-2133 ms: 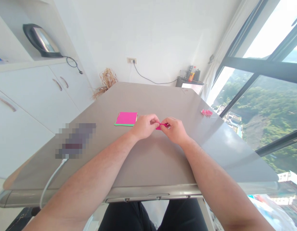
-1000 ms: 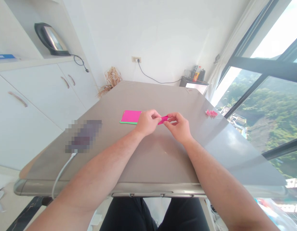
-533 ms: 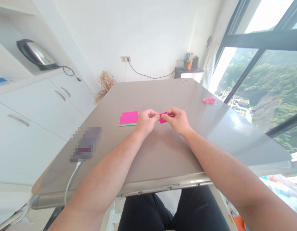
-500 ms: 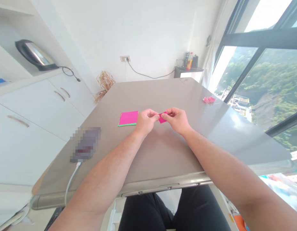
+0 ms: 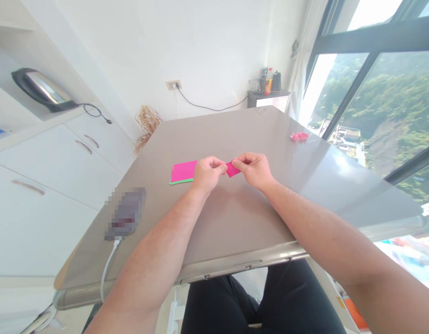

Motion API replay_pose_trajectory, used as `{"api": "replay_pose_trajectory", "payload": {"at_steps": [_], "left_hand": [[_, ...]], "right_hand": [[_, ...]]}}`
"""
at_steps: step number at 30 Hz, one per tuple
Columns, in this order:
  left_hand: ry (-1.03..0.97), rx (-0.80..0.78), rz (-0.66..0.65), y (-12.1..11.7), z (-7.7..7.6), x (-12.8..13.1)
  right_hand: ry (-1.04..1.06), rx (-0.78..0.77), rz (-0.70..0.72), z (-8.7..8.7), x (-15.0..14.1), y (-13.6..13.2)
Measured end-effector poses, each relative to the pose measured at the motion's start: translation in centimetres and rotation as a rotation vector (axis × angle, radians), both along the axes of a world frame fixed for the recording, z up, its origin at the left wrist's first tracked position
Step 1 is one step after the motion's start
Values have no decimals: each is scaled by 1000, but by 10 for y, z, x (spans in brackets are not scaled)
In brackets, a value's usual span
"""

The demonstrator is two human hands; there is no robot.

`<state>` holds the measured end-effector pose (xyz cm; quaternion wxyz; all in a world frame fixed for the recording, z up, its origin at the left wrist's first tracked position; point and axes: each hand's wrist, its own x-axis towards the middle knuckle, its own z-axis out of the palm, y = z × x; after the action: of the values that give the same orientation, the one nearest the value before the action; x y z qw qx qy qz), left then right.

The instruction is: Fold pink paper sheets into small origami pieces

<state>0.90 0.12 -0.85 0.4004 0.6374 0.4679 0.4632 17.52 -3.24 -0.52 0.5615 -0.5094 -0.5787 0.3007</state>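
Note:
A small folded piece of pink paper (image 5: 232, 170) is held between my two hands, above the middle of the table. My left hand (image 5: 209, 172) pinches its left end between thumb and fingers. At the other end, my right hand (image 5: 254, 169) grips it with the thumb on top and the fingers behind. Just left of my left hand lies a stack of square paper (image 5: 182, 172), pink on top with a green edge showing below; the hand covers its right side. The fingers hide parts of the folded paper.
The grey table (image 5: 221, 134) bears small pink folded paper pieces (image 5: 299, 136) near the window side. A blurred-out dark device (image 5: 126, 213) with a white cable (image 5: 108, 269) lies at the left. A kettle (image 5: 43, 89) stands on the left shelf, bottles (image 5: 269, 82) on a far cabinet.
The camera view has shifted slightly. My hands stay in nearly the same place, with the right fingers a little changed on the pink paper, showing more of its surface.

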Motion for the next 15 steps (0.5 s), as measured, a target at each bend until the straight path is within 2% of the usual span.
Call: {"api": "replay_pose_trajectory", "payload": {"at_steps": [9, 15], "left_hand": [[148, 119, 45, 0, 0, -5], [478, 170, -162, -2, 4, -9]], "right_hand": [[-147, -4, -13, -2, 4, 2], [-368, 35, 94, -1, 12, 2]]}}
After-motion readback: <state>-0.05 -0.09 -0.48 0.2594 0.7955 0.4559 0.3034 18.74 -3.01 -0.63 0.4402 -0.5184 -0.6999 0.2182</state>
